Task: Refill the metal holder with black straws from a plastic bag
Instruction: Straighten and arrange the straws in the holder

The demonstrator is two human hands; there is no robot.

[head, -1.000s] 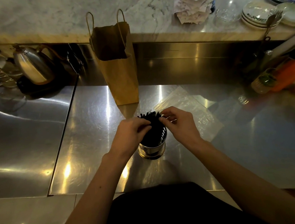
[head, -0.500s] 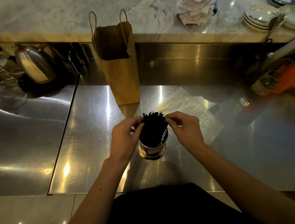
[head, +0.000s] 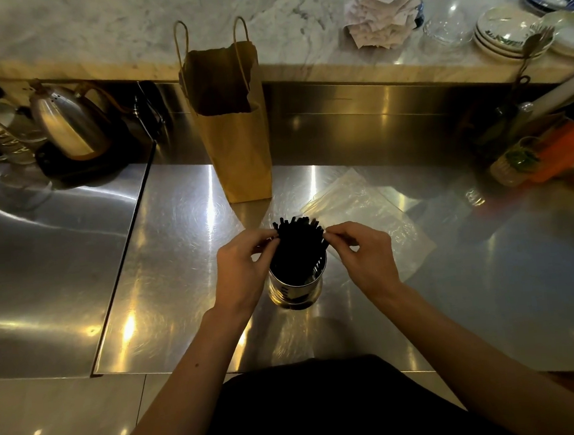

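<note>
A round metal holder (head: pixel 296 290) stands upright on the steel counter, just in front of me. A bundle of black straws (head: pixel 297 240) stands in it, the tops leaning away from me. My left hand (head: pixel 240 272) pinches the bundle's left side near the top. On the right side, my right hand (head: pixel 367 257) touches the straw tops with its fingertips. A flat clear plastic bag (head: pixel 371 210) lies on the counter behind my right hand; it looks empty.
A brown paper bag (head: pixel 238 135) stands open behind the holder. A metal kettle (head: pixel 69 124) and cups sit at the left. On the marble ledge lie paper slips (head: pixel 383 14) and stacked plates (head: pixel 508 31). Bottles and an orange object (head: pixel 565 150) crowd the right.
Both hands have spread apart from over the straw tops to the bundle's two sides. The straws now stand exposed between them.
</note>
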